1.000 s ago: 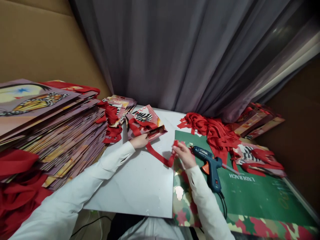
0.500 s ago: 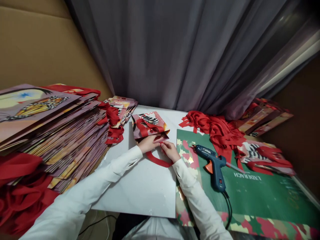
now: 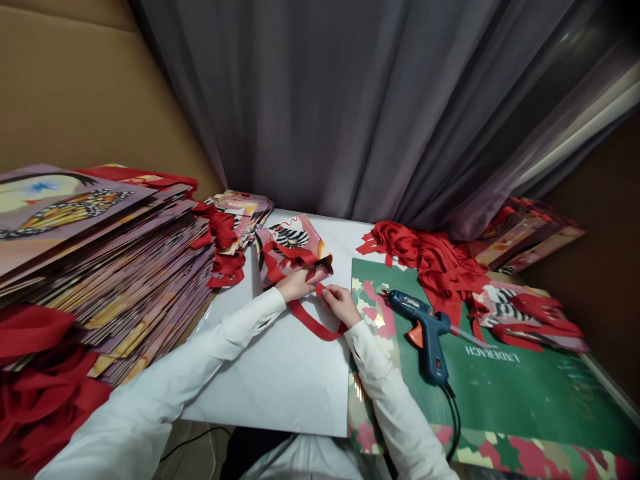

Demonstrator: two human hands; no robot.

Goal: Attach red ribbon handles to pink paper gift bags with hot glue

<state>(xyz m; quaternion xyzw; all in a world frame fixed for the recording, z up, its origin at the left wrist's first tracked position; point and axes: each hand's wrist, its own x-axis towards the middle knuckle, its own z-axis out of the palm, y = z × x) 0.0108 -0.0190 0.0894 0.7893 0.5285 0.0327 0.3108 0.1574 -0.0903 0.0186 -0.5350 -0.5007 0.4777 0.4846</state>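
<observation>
A pink paper bag (image 3: 313, 230) with a zebra print lies tilted on the white board, a red ribbon looped across its face. My left hand (image 3: 296, 285) is closed on the bag's near edge, its fingertips partly hidden by the bag's opening. Just to the right, my right hand (image 3: 342, 303) pinches one end of a red ribbon (image 3: 315, 325). The rest of that ribbon hangs in a loop below both hands, over the board.
A blue glue gun (image 3: 423, 333) lies on a green printed sheet (image 3: 500, 393) to the right, its cord running forward. Behind it is a heap of red ribbons (image 3: 425, 257). Flat printed bags (image 3: 150, 267) are piled high at left. Finished-looking bags (image 3: 533, 233) stand at far right.
The bag has shifted slightly left and tilted, its near edge now bent up more. My hands have drawn a little apart, showing the ribbon end between them.
</observation>
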